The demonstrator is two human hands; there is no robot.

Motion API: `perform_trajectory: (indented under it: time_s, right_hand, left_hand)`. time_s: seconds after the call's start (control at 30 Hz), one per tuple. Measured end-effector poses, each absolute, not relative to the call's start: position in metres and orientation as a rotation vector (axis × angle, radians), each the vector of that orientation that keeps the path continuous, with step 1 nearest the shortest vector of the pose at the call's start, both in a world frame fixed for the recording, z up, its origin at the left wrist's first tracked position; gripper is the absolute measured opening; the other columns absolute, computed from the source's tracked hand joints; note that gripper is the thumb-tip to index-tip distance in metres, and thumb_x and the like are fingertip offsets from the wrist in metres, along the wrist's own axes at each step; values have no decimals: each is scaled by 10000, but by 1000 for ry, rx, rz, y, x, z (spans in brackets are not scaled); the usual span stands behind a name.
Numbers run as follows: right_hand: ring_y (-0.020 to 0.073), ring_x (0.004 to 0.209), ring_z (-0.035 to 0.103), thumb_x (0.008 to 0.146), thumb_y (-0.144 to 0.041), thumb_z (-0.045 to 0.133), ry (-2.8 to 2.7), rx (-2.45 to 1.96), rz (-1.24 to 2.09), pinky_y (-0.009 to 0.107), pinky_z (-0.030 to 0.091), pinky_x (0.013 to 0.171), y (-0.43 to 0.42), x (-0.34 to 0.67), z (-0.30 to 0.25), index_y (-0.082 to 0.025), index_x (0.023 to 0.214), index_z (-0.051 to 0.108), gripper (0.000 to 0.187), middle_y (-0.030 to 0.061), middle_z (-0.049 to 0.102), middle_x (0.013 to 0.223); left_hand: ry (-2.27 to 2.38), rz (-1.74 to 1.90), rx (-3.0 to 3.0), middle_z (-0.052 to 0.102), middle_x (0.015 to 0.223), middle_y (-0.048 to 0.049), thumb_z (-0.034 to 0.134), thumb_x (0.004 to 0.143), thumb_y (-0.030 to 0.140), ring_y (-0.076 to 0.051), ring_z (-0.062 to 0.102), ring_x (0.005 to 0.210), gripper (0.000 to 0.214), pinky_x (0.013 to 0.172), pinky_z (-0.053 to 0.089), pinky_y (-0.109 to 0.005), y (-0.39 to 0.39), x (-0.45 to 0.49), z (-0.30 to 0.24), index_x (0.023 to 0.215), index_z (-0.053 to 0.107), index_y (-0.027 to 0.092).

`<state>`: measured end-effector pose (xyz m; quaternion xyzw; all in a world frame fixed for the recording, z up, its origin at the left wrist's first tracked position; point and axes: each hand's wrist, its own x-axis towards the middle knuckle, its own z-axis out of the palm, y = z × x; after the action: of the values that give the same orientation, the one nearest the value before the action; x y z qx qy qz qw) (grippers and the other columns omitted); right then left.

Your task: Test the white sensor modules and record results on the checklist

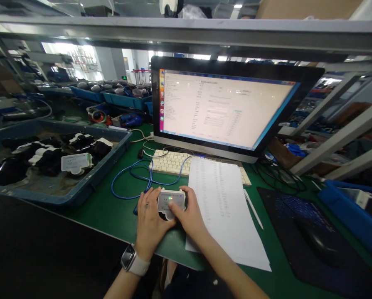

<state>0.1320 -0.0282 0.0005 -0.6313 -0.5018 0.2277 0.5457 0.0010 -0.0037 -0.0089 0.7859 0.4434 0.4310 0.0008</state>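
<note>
A small white electronic module (163, 199) with a printed label and lit green and orange lights sits between my two hands, just above the green table's front part. My left hand (150, 218) grips its left side, a smartwatch on that wrist. On the right side, my right hand (190, 211) holds it too, with the thumb over its face. A blue cable (128, 196) loops on the table behind my left hand and runs toward the module; its end is hidden by my fingers.
A monitor (217, 108) stands behind a white keyboard (170, 162). Printed sheets (223, 216), a white pen (253, 209) and a mouse (318, 241) lie to the right, before a blue bin (344, 220). At left, a blue tray (89, 187) holds black parts and another white module (76, 162).
</note>
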Motion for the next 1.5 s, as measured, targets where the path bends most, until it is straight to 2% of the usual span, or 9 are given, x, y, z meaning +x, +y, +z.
perform_trajectory:
  time_s: [0.37,0.57,0.63,0.7,0.77,1.0,1.2,1.33,1.5]
  right_hand:
    - [240,1047,532,668,-302,661,-1169,-1510,594,429,425,958,-27,133,-2,-229,1092,495,462,55,562,1090]
    - [236,1148,512,856,-467,470,-1159,-1396,680,438,399,1007,-28,140,-9,-219,1175,484,404,92,551,1202]
    - [239,1186,492,873,-476,451,-1144,-1402,665,446,393,1017,-29,141,-9,-222,1219,465,429,104,521,1271]
    - [249,1189,488,857,-462,484,-1160,-1419,633,461,398,1012,-30,141,-7,-221,1243,454,457,115,502,1299]
    - [264,1192,480,817,-435,543,-1224,-1439,568,482,390,1017,-32,140,-4,-218,1248,460,490,120,508,1288]
    - [316,1237,423,585,-345,779,-1592,-1445,308,543,366,1032,-42,140,4,-262,1296,455,786,111,459,1343]
    - [320,1190,463,581,-303,788,-1620,-1450,251,540,403,1001,-38,140,2,-255,1302,470,789,123,488,1313]
    - [324,1183,474,612,-302,769,-1579,-1455,224,554,421,975,-34,141,1,-289,1325,455,779,113,493,1308]
    - [322,1182,477,612,-302,771,-1568,-1451,221,558,426,968,-33,141,-1,-306,1335,444,793,107,497,1300]
  left_hand:
    - [1394,1317,2402,560,1229,-138,699,678,280,-320,478,1222,718,1079,302,-568,-5,2,-10,1308,369,176]
    - [1420,1057,2468,474,1376,-130,748,667,382,-334,353,1334,881,1066,341,-524,-4,-32,10,1399,292,202]
    - [1474,980,2449,552,1288,-114,703,718,384,-300,501,1210,722,988,434,-465,3,-47,19,1343,385,207]
    - [1501,820,2443,639,1106,-83,640,766,349,-254,629,977,478,844,511,-396,12,-59,27,1206,521,207]
    - [1516,691,2445,651,971,-64,602,770,308,-230,650,827,323,744,518,-352,21,-64,32,1076,599,203]
    - [1464,659,2370,651,701,-50,585,713,305,-233,635,659,163,651,503,-346,47,-76,41,800,680,204]
    - [1265,840,2131,725,866,-67,577,788,444,-222,694,771,342,665,573,-345,45,-72,60,990,649,178]
    - [1041,1111,1743,718,924,-76,688,726,406,-223,698,853,382,793,584,-380,31,-46,66,1004,596,160]
    - [969,1202,1782,703,992,-87,669,739,406,-229,682,932,401,864,566,-402,32,-23,53,1048,579,166]
